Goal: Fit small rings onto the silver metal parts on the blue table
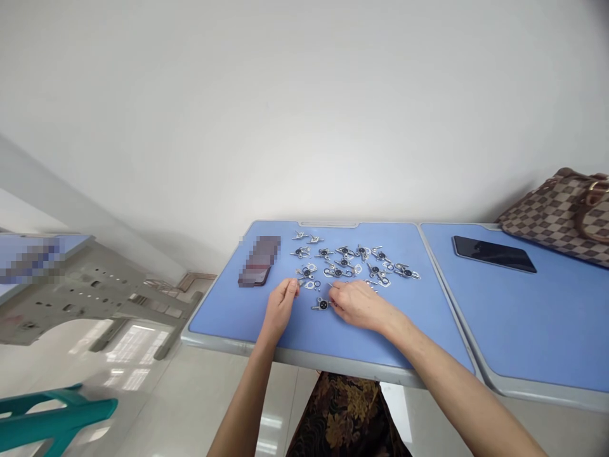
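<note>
Spread over the blue desk are many small metal parts (337,272) with black round pieces and thin stems, along with loose silver plates (309,285) and dark rings. My left hand (281,303) is closed at the left of them, thumb pressed against the curled fingers; what it holds, if anything, is too small to make out. My right hand (356,303) reaches in low over the desk, its fingertips pinched together and pointing left. Right beside those fingertips lies one black-and-silver part (323,304). The fingers hide whatever is between them.
A pixelated dark red object (259,261) lies on the desk (219,317) at the left. On the adjoining desk (537,324) are a black phone (495,254) and a checkered bag (561,216). A white wall stands behind. A green stool (57,412) is at lower left.
</note>
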Tool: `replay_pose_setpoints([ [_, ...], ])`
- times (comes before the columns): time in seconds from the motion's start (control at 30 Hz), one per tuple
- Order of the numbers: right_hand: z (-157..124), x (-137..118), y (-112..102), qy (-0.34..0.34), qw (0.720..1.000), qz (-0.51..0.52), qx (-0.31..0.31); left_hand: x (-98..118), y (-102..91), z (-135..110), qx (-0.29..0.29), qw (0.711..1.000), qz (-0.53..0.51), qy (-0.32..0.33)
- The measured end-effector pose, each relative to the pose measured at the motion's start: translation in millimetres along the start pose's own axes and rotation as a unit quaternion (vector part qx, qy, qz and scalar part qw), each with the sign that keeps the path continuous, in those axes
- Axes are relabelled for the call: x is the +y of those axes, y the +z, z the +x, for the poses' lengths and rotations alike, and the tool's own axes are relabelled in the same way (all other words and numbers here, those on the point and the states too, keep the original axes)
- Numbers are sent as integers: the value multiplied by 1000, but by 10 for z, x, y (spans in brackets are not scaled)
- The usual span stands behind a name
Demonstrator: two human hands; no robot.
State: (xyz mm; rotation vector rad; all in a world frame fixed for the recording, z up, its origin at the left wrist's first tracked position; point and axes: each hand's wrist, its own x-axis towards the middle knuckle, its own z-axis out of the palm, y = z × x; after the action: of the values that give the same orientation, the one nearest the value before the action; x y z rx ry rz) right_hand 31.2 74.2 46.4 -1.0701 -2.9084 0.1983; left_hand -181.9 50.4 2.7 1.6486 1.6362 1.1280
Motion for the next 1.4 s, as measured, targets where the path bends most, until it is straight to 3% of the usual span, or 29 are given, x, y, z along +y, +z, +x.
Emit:
replay_pose_setpoints([
  [0.13, -6, 14, 12, -18, 999, 21, 36, -29, 46, -7, 40, 978, 187, 86],
  [0.3, -8, 25, 24, -23, 997, 31, 65, -45, 78, -14, 31, 959, 257, 114],
  [0.63, -6, 146, 25, 7, 983, 127, 131, -35, 90, -29, 28, 948, 280, 147],
  [0.83, 9, 283, 51, 85, 974, 131, 167, 51, 56, -67, 116, 949, 206, 208],
  [1.0, 37, 210, 100, 54, 982, 117, 140, 146, 73, -123, 71, 923, 244, 289],
  [1.4, 41, 213, 148, 18, 979, 103, 176, 108, 87, -84, 46, 918, 274, 284],
])
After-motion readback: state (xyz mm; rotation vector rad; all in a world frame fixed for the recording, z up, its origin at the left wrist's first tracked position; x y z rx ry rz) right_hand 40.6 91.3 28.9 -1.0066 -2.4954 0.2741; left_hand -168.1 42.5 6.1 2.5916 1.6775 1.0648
